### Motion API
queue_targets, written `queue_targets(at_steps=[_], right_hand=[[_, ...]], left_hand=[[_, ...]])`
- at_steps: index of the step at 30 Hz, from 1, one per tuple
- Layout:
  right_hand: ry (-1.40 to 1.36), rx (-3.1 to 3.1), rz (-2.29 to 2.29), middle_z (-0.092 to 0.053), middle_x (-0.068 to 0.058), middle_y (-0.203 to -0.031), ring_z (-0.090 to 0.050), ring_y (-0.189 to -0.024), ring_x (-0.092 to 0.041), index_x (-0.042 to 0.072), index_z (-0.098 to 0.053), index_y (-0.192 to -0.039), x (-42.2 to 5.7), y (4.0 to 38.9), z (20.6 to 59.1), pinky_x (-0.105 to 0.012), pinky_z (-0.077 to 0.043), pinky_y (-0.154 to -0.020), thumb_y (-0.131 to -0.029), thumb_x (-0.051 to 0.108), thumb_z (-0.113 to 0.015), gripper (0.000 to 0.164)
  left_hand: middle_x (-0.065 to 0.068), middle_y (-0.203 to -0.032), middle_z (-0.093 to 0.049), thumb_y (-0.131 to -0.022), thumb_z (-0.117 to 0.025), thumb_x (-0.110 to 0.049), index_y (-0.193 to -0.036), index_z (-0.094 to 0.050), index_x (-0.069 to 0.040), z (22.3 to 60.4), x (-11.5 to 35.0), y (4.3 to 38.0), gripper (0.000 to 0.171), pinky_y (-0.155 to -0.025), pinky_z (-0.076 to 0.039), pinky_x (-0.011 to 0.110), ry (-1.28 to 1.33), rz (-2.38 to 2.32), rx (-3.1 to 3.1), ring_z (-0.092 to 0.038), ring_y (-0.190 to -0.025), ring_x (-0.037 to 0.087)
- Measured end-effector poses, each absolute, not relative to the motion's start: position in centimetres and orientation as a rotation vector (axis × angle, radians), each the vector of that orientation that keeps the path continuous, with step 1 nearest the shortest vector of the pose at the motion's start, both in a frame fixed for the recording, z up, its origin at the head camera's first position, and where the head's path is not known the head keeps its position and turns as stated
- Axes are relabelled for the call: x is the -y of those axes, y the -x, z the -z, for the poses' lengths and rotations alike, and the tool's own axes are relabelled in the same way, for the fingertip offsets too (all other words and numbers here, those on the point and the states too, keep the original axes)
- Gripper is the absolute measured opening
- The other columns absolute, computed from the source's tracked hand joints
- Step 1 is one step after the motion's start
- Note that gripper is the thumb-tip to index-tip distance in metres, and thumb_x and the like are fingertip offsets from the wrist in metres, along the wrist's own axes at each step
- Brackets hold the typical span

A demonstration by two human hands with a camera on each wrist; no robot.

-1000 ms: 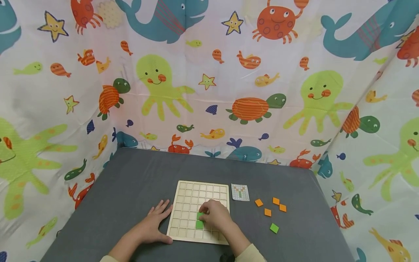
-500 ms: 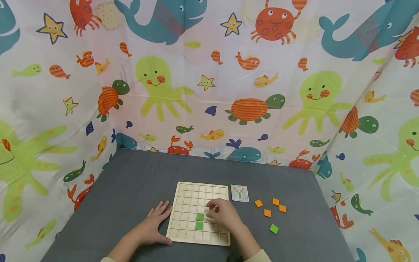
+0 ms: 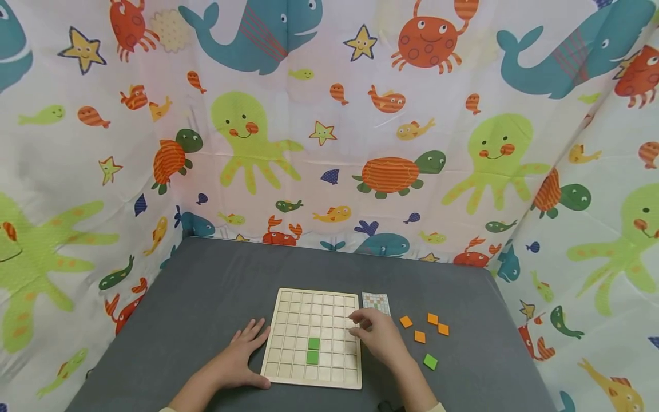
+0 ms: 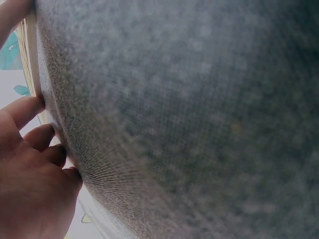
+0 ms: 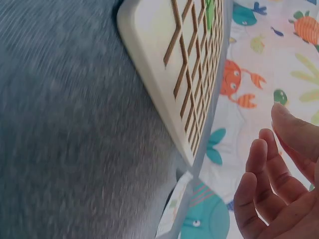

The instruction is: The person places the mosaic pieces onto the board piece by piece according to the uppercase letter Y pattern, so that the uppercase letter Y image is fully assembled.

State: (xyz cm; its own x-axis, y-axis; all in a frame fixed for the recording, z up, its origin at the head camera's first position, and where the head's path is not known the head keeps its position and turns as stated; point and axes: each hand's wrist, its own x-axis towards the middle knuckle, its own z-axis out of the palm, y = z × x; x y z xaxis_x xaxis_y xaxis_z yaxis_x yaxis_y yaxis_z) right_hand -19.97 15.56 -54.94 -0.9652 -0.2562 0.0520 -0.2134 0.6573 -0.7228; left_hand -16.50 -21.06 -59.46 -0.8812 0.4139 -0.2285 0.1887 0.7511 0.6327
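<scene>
Two green squares (image 3: 312, 357) are set in the near half of the wooden board (image 3: 282, 369); another green square (image 3: 430, 361) lies loose to the right. The left hand (image 3: 239, 359), fingers spread, touches the board's left edge; the right hand (image 3: 385, 336), thumb and fingers parted, hangs above its right edge holding nothing. Farther off, four orange squares (image 3: 420, 337) are unplaced, then a printed card (image 3: 378, 298).

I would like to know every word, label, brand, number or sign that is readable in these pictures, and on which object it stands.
There are none that can be read.
Small card: a coloured grid pattern; any text would be too small to read.
Wooden board, green tiles, orange tiles: no lettering visible.
Printed cloth: sea-animal pictures, no lettering visible.
</scene>
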Motion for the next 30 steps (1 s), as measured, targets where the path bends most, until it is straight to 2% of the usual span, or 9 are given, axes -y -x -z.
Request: queue_targets(at_steps=[10,19,30], right_hand=[[0.194,-2.845,1.245,-0.072,-0.002,-0.105,-0.063,-0.083,-0.011,0.013,-0.075,-0.112,-18.1,19.6,54.5,-0.026,-0.053,-0.064,-0.084,0.01,-0.082,0.029],[0.065,-2.927,1.227,-0.074,-0.002,-0.102,-0.062,-0.079,-0.01,0.015,-0.076,-0.106,-20.3,19.1,54.4,-0.023,-0.054,-0.066,-0.081,0.009,-0.084,0.027],[0.027,-2.975,1.255,-0.075,-0.002,-0.101,-0.064,-0.081,-0.01,0.014,-0.077,-0.105,-22.8,18.6,55.3,-0.024,-0.056,-0.07,-0.079,0.007,-0.086,0.028]], left_hand=[[0.016,-0.168,-0.017,-0.063,-0.086,-0.067,-0.159,-0.033,-0.01,60.1,21.0,16.8,0.123,-0.119,-0.009,0.07,-0.462,-0.856,-2.61,-0.006,-0.156,0.043],[0.015,-0.169,-0.016,-0.063,-0.086,-0.066,-0.159,-0.032,-0.011,60.1,20.9,16.8,0.123,-0.119,-0.008,0.07,-0.456,-0.864,-2.599,-0.005,-0.156,0.042],[0.016,-0.169,-0.016,-0.062,-0.087,-0.066,-0.159,-0.033,-0.01,60.1,20.9,16.8,0.125,-0.119,-0.008,0.07,-0.446,-0.856,-2.605,-0.005,-0.156,0.042]])
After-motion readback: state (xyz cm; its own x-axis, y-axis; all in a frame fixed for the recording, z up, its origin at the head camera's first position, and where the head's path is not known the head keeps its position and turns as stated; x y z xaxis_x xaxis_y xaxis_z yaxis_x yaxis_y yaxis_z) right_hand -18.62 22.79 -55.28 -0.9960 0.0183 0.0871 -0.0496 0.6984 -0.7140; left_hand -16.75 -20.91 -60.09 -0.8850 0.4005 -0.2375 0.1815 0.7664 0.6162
